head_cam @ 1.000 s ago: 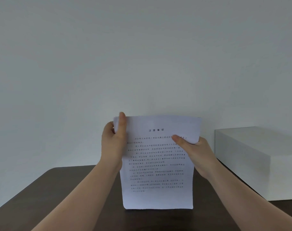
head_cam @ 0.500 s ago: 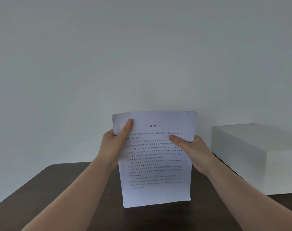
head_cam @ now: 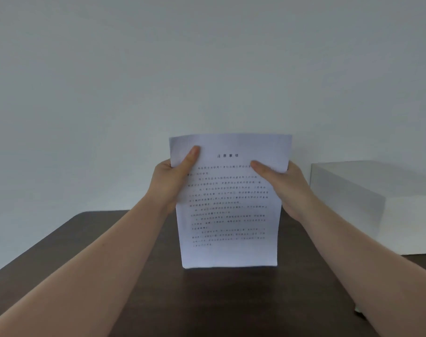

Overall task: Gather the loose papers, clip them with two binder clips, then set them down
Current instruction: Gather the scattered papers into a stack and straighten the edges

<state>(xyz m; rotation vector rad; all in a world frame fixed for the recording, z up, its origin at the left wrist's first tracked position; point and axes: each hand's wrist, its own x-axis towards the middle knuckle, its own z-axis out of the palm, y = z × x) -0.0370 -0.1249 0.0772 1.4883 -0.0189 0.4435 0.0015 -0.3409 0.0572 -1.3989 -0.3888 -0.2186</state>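
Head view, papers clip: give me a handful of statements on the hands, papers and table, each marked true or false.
1. Both hands hold the papers upright. True: the left hand and right hand grip the upper side edges, thumbs on the front.
2. A binder clip is on the top edge. False: no clip shows anywhere on the stack.
3. The bottom edge of the stack is at the dark table. True, though actual contact cannot be confirmed.
4. The front sheet is blank. False: it carries a heading and lines of printed text.
5. A white box stands left of the papers. False: it stands to their right.
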